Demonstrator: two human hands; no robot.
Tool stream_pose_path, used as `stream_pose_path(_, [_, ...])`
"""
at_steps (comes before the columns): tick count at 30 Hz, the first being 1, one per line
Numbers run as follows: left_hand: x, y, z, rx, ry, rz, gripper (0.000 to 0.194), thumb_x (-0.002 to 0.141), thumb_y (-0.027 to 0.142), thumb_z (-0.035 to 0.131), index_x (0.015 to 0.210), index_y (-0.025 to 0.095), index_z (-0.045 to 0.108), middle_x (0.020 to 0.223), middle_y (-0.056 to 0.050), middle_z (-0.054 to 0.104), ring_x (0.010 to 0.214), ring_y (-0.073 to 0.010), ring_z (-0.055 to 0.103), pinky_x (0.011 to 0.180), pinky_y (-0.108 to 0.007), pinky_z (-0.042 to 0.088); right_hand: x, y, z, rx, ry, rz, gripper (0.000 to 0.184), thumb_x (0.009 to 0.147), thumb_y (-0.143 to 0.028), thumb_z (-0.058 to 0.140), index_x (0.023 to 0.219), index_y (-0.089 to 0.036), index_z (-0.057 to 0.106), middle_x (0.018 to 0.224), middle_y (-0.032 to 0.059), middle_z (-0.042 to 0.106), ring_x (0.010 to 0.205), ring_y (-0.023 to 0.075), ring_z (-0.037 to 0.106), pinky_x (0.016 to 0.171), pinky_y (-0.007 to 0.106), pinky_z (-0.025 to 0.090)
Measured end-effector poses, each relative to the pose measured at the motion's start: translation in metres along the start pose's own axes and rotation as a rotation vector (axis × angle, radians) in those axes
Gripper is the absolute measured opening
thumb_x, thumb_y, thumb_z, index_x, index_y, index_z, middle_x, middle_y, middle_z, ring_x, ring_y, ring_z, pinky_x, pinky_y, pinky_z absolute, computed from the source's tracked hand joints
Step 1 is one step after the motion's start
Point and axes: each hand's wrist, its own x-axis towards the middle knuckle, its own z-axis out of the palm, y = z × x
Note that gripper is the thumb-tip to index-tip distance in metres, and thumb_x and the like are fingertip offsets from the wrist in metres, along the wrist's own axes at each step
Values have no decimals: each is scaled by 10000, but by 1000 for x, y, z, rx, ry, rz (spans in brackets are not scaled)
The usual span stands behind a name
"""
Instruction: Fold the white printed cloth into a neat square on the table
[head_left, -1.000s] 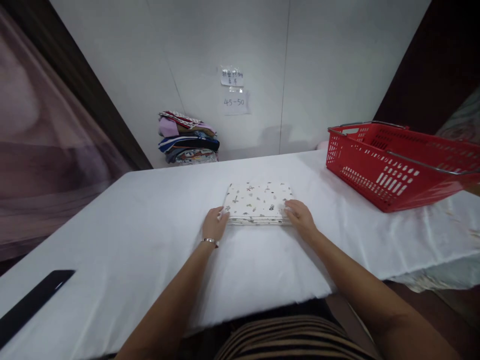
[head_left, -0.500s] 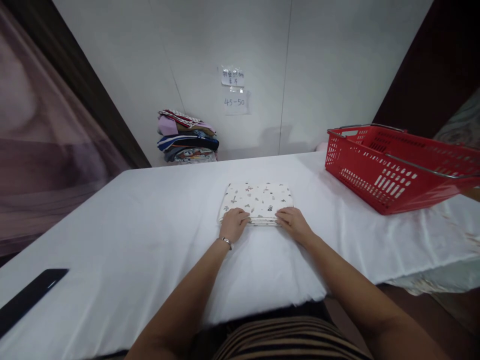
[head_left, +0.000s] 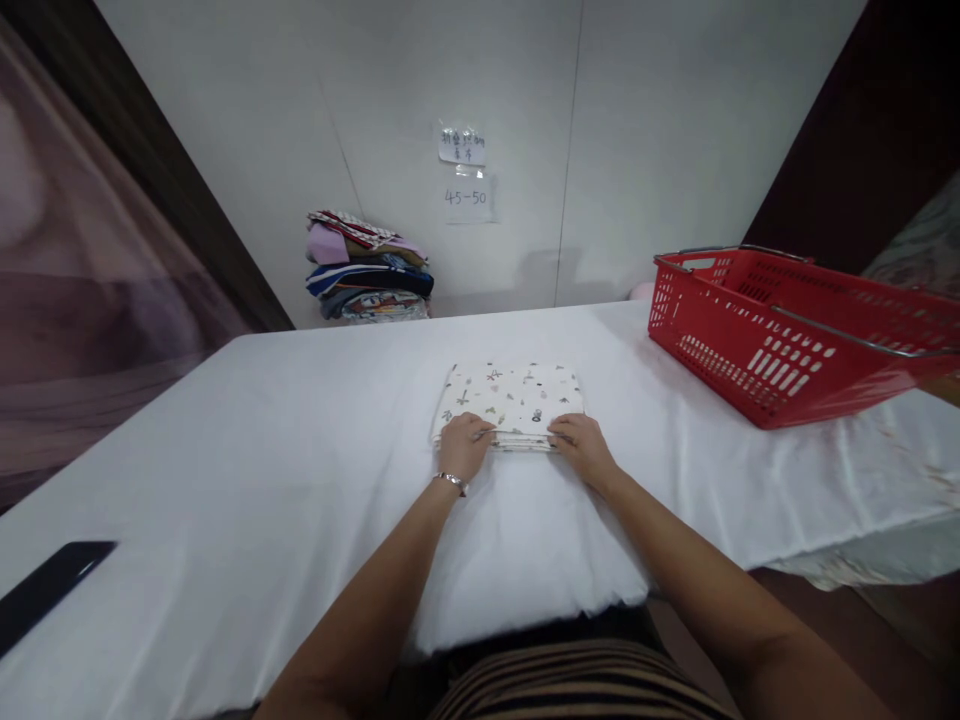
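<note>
A folded white cloth with small printed figures lies flat on the white-covered table, its layered folds along the near edge. My left hand, with a silver bracelet at the wrist, pinches the near left part of that edge. At the near right corner my right hand grips the same edge between thumb and fingers. The fingertips partly cover the layers they hold.
A red plastic basket with metal handles stands at the right of the table. Several folded fabrics are stacked by the back wall. A dark flat object lies at the left front. Paper signs hang on the wall.
Both hands keep hold of the cloth's near edge, with the fingers shifting only slightly. The whole view has moved a little.
</note>
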Motion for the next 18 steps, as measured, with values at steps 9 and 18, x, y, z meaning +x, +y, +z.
stream_pose_path(9, [-8,-4,2,43,161,231,168,800,219,508,843,260,664,931,-3,620,942,-170,504,857,-357,352,-5,-8,-7,-12,140,-167,153,846,-248,505,823,-223,654,867,42,639,880,192,538,818,373,372])
stream_pose_path(18, [-10,-8,2,85,61,310,165,798,191,502,847,238,652,907,-18,626,918,-168,512,828,-346,373,-6,-2,-8,-108,37,-296,158,849,-225,491,849,-203,647,871,64,630,843,189,527,773,364,388])
